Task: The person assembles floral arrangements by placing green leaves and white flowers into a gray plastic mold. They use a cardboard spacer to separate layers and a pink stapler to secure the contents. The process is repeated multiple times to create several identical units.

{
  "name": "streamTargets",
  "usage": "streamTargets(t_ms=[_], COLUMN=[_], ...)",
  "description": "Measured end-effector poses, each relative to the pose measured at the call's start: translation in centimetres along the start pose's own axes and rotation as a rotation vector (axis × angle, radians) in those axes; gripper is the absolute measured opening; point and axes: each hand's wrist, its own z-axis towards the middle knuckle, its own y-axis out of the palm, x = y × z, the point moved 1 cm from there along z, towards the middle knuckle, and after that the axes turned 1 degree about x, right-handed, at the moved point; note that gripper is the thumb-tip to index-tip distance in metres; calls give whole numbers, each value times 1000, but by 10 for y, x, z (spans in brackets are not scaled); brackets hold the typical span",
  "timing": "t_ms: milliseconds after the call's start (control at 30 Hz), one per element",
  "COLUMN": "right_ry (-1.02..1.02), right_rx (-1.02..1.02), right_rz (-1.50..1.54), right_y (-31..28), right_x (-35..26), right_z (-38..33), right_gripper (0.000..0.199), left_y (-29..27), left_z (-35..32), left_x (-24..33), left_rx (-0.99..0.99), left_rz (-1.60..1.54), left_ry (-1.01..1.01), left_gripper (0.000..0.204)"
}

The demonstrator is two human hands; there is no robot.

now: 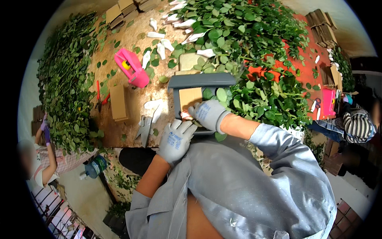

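Observation:
My right hand, in a grey-white glove, bends its fingers over the near edge of a tan cardboard piece. This cardboard lies against a dark grey stand with a wide top bar. Beside it my left hand, gloved alike, has its fingers curled close to the right fingertips. A small pinkish-white bit shows between the two hands; its kind is mostly hidden. Left of my left hand lie a grey forked piece and white tapered pieces.
A pink tape dispenser, a cardboard stack and red-handled cutters lie on the left of the table. Leafy stems pile up left and right. Other people work at far left and far right.

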Motion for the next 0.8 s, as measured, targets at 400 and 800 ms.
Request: streamTargets(t_ms=[400, 800], right_ry=[-57, 642], right_rx=[-76, 263], right_rz=[13, -170], right_y=[-59, -124], right_x=[20, 256], right_z=[5, 127], right_gripper=[31, 26], left_y=[2, 4], left_z=[12, 15], left_x=[-2, 0], left_rx=[53, 9], left_rz=[-48, -5], left_ry=[-52, -74], left_gripper=[26, 44])
